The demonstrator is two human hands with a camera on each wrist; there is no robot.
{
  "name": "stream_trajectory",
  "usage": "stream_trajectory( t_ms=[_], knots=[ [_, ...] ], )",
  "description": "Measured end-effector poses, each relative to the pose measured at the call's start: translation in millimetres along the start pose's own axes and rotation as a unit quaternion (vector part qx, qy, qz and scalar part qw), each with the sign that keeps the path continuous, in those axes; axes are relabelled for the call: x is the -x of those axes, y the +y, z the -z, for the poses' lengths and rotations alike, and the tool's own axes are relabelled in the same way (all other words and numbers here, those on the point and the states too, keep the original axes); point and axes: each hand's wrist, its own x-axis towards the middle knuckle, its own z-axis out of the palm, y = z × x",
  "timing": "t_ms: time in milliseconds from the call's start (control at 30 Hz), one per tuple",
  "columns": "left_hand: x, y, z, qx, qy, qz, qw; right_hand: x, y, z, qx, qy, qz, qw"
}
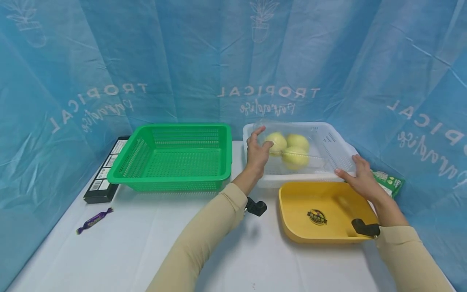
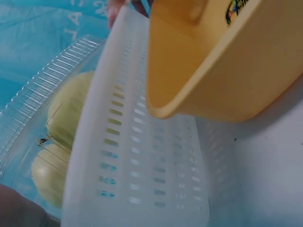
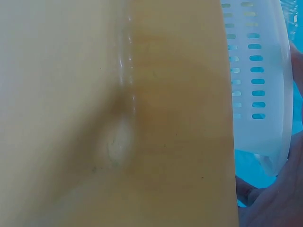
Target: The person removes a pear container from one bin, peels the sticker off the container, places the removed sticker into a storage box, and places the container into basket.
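Observation:
A white slotted basket [image 1: 303,177] stands at the back right, with a clear plastic box [image 1: 316,161] lying inside it. Three round, pale yellow-green fruits [image 1: 296,156] show through the box's plastic; in the left wrist view a short stem is visible on one. My left hand [image 1: 256,155] holds the box's left end, thumb and forefinger spread apart. At the basket's right front corner my right hand [image 1: 365,182] grips the rim, thumb inward and fingers along the outside. Only a dark edge of the left hand [image 2: 19,208] appears in its own wrist view.
A yellow tub [image 1: 339,207] sits right in front of the white basket, under my right wrist. Behind that wrist lies a green packet [image 1: 392,183]. To the left are a green basket [image 1: 171,178], a black box [image 1: 101,190] and a purple wrapped candy [image 1: 94,221]. Blue curtains hang behind.

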Motion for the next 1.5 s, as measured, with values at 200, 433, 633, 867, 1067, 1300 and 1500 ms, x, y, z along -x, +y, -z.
stream_trajectory(
  t_ms=[200,433,633,867,1067,1300,1500],
  knots=[
    [-3.2,-7.8,-3.8,-0.031,0.014,0.013,0.9993,-0.4,-0.8,-0.7,-0.002,0.003,0.006,1.000],
    [-2.2,-15.3,-9.6,-0.069,0.009,0.032,0.9971,0.8,-1.5,-0.1,-0.002,0.006,0.004,1.000],
    [-2.8,-17.5,-11.4,-0.081,-0.001,0.037,0.9960,1.3,-2.0,-0.1,-0.002,0.006,0.001,1.000],
    [-1.6,-16.6,-11.3,-0.107,-0.011,0.056,0.9926,0.8,-2.3,0.2,-0.005,0.006,0.003,1.000],
    [-0.9,-15.5,-10.8,-0.131,-0.015,0.056,0.9897,1.2,-3.0,0.2,0.000,0.007,0.003,1.000],
    [-3.0,-18.5,-13.4,-0.170,-0.018,0.074,0.9824,2.0,-2.6,-0.2,-0.004,0.013,0.007,1.000],
    [-4.4,-21.6,-15.3,-0.213,-0.027,0.092,0.9723,1.8,-1.0,-1.7,-0.005,0.014,0.006,1.000]
  ],
)
